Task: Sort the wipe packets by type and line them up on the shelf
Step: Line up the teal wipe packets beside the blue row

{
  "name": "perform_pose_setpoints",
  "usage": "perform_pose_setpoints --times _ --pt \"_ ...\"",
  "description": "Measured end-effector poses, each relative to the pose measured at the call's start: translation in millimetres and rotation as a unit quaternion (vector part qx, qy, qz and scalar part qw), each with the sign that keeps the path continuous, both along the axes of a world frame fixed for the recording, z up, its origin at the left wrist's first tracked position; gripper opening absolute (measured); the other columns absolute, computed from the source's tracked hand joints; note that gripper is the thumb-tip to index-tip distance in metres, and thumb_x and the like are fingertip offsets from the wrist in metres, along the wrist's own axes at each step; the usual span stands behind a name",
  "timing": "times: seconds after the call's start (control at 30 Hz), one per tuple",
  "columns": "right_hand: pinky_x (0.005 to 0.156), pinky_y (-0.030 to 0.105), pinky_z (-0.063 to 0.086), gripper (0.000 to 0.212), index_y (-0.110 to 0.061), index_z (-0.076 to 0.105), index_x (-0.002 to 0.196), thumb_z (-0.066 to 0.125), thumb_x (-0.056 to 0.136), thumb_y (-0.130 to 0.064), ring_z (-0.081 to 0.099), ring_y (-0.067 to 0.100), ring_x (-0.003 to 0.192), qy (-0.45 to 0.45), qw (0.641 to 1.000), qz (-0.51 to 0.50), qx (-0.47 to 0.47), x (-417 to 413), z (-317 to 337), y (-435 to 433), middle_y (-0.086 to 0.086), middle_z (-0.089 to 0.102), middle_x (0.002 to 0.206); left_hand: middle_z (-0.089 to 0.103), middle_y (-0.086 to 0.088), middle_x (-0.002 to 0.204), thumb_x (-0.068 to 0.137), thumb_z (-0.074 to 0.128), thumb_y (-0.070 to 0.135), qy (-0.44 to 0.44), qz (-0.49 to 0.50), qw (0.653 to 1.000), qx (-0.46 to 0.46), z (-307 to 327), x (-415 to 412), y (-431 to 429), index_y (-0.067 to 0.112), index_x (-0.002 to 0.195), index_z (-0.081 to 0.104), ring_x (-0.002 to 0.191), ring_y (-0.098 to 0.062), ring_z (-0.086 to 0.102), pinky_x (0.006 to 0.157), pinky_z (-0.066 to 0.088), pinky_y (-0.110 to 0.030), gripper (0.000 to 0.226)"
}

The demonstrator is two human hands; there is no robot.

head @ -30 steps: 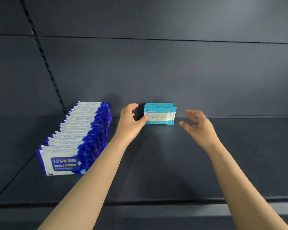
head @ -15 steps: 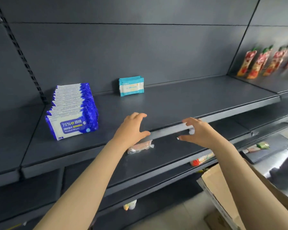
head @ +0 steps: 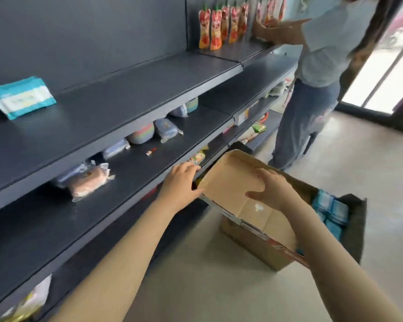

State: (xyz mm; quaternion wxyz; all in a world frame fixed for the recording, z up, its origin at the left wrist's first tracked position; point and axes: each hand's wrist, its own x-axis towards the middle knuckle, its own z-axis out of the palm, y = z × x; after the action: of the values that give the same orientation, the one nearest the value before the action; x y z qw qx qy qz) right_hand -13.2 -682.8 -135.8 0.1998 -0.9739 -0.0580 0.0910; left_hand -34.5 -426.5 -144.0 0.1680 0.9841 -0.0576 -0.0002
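Cardboard box flap (head: 229, 180) — left hand (head: 180, 182) and right hand (head: 269, 189) hover at it, fingers apart, empty; teal wipe packets (head: 21, 97) stand on the shelf (head: 130, 89)

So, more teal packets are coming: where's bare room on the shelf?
Bare: top shelf from the teal packets right to the seam before the juice pouches. Crowded: back of the shelf below, with wrapped packs.

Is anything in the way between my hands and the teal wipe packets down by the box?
Nothing visible blocks the right hand, which is over the open cardboard box near the teal packets. The raised flap stands between the left hand and them.
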Motion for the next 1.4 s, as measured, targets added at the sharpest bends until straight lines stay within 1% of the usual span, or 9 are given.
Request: perform_pose_setpoints --times 0.17,0.37,0.57,0.77,0.83,0.97,1.1,1.3,1.4 --pt "0.105 0.045 0.044 0.070 -0.028 0.044 0.141 0.075 0.081 -0.047 0.049 0.026 0.126 0.022 0.997 -0.077 -0.005 -32.7 -29.3 -122.5 0.002 0.051 0.142 0.034 0.003 0.150 0.090 0.065 0.045 0.057 -0.070 0.996 -0.016 -30.4 10.1 -125.2 0.026 0.145 0.038 0.139 -0.022 0.030 0.111 0.032 -0.038 0.065" --pt "0.105 0.044 0.043 0.065 -0.026 0.048 0.139 0.075 0.082 -0.043 0.048 0.028 0.127 0.037 0.984 -0.171 0.021 -54.0 -54.4 -227.4 0.003 0.052 0.141 0.034 0.004 0.151 0.091 0.063 0.042 0.078 -0.131 0.988 -0.014 -49.6 25.1 -232.2 0.027 0.146 0.036 0.138 -0.021 0.029 0.110 0.033 -0.040 0.063" --pt "0.104 0.043 0.042 0.060 -0.024 0.050 0.137 0.073 0.084 -0.040 0.045 0.028 0.127 0.056 0.964 -0.258 0.020 -47.5 -81.6 -288.4 0.005 0.052 0.140 0.033 0.003 0.153 0.092 0.061 0.044 0.119 -0.189 0.975 -0.004 -77.0 63.0 -294.9 0.026 0.146 0.036 0.140 -0.022 0.029 0.112 0.031 -0.042 0.062" --pt "0.103 0.038 0.044 0.061 -0.018 0.049 0.139 0.074 0.086 -0.032 0.049 0.024 0.125 0.087 0.939 -0.329 0.054 -10.9 -117.8 -326.0 0.004 0.052 0.139 0.036 0.000 0.150 0.094 0.059 0.040 0.209 -0.204 0.956 -0.018 -128.6 124.4 -338.0 0.022 0.144 0.039 0.138 -0.024 0.032 0.111 0.030 -0.040 0.057" --pt "0.104 0.036 0.042 0.060 -0.014 0.048 0.140 0.074 0.087 -0.026 0.049 0.024 0.126 0.100 0.919 -0.372 0.083 5.5 -133.7 -336.6 0.006 0.053 0.138 0.040 -0.001 0.148 0.095 0.060 0.036 0.242 -0.202 0.948 -0.038 -147.2 146.0 -350.1 0.020 0.142 0.042 0.135 -0.024 0.034 0.110 0.033 -0.039 0.053" --pt "0.108 0.039 0.039 0.059 -0.009 0.049 0.140 0.073 0.088 -0.024 0.048 0.026 0.130 0.103 0.866 -0.472 0.130 36.9 -184.5 -355.1 0.009 0.053 0.140 0.048 -0.002 0.138 0.095 0.061 0.026 0.286 -0.180 0.937 -0.084 -192.4 185.8 -371.2 0.016 0.135 0.050 0.129 -0.020 0.044 0.103 0.036 -0.031 0.043" --pt "0.108 0.038 0.039 0.057 -0.008 0.048 0.141 0.070 0.091 -0.025 0.048 0.026 0.131 0.127 0.818 -0.533 0.172 64.1 -250.2 -375.7 0.011 0.052 0.142 0.052 0.001 0.130 0.095 0.062 0.026 0.335 -0.152 0.924 -0.104 -247.1 218.5 -395.3 0.017 0.131 0.053 0.122 -0.012 0.046 0.095 0.032 -0.019 0.038" --pt "0.104 0.034 0.039 0.055 -0.011 0.046 0.142 0.064 0.094 -0.031 0.048 0.025 0.131 0.178 0.799 -0.542 0.188 114.5 -360.4 -420.8 0.010 0.052 0.142 0.052 0.004 0.125 0.095 0.062 0.029 0.379 -0.101 0.911 -0.126 -345.4 255.2 -448.0 0.019 0.130 0.053 0.115 -0.010 0.048 0.093 0.038 -0.024 0.038" --pt "0.103 0.034 0.039 0.060 -0.008 0.040 0.147 0.058 0.097 -0.037 0.046 0.028 0.133 0.235 0.800 -0.521 0.184 137.7 -409.2 -442.3 0.012 0.049 0.146 0.052 0.004 0.126 0.095 0.062 0.030 0.391 -0.076 0.909 -0.121 -390.9 266.2 -477.6 0.018 0.132 0.052 0.116 -0.012 0.049 0.097 0.041 -0.027 0.040"
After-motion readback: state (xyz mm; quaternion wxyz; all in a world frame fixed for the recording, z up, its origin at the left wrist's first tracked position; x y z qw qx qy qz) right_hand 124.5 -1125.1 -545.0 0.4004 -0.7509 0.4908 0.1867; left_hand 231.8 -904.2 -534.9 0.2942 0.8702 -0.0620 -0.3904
